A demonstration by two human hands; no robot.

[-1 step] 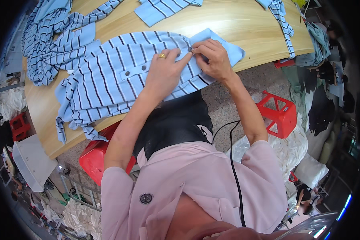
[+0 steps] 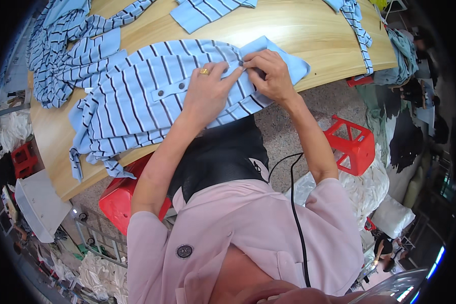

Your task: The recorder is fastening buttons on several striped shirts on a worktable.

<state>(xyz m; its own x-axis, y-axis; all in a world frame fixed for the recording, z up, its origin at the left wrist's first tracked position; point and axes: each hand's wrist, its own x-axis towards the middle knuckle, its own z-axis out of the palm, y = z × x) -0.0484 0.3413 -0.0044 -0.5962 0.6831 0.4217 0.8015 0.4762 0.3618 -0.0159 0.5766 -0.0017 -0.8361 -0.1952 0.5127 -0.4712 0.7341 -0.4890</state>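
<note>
We see striped shirt (image 2: 131, 99) lying on bench (image 2: 334, 50), collar (image 2: 298, 66) to right. Right hand (image 2: 270, 76) pinches shirt near top button (image 2: 240, 63); left hand (image 2: 206, 97) lies over shirt, its grip we cannot tell. Possible trouble: pinch may slip from small button; uneven pull may crease front.

In front of me spreads a pale wood-grain worktable (image 2: 299, 30), its edges bent by the wide view. Beyond its near edge I see a speckled grey floor (image 2: 281, 129). A red plastic stool (image 2: 365, 157) with cut-out sides stands to my right; a second red stool (image 2: 116, 202) is by the table at my left, and a smaller-looking red stool (image 2: 24, 161) sits farther left, near a white panel (image 2: 38, 210) and some metal rails (image 2: 106, 236). At my lower right glows a bluish-white light strip (image 2: 435, 263).
</note>
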